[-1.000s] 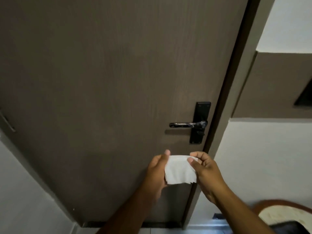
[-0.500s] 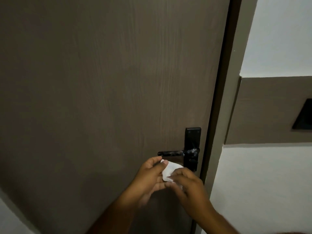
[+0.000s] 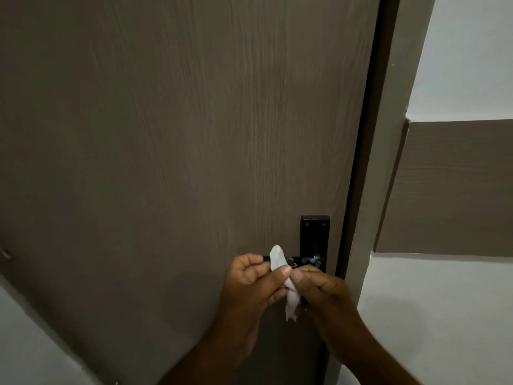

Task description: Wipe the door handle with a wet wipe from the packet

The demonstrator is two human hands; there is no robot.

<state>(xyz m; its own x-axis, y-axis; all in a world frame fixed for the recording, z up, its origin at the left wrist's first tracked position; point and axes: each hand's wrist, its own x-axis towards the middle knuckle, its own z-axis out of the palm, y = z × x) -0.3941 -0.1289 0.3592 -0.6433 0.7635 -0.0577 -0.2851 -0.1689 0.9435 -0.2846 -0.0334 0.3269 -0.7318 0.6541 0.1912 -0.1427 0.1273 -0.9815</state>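
Observation:
A black lever door handle [image 3: 304,259] on a black backplate [image 3: 315,234] sits low on the right side of a brown wood-grain door [image 3: 180,148]. A white wet wipe [image 3: 279,261], folded into a narrow strip, is pinched between both hands right in front of the lever. My left hand [image 3: 251,283] grips it from the left, covering the lever's free end. My right hand [image 3: 323,293] pinches it from the right, and a ragged tail of the wipe hangs below the fingers. No packet is in view.
The door frame [image 3: 369,176] runs down the right of the door. Beyond it is a white wall [image 3: 458,51] with a brown panel [image 3: 455,187]. A pale wall [image 3: 33,337] lies at the lower left, with a small metal fitting [image 3: 6,254] at the left edge.
The wipe was spread flat between both hands below the handle; now it is bunched into a strip and raised against the lever. The view has come closer to the door.

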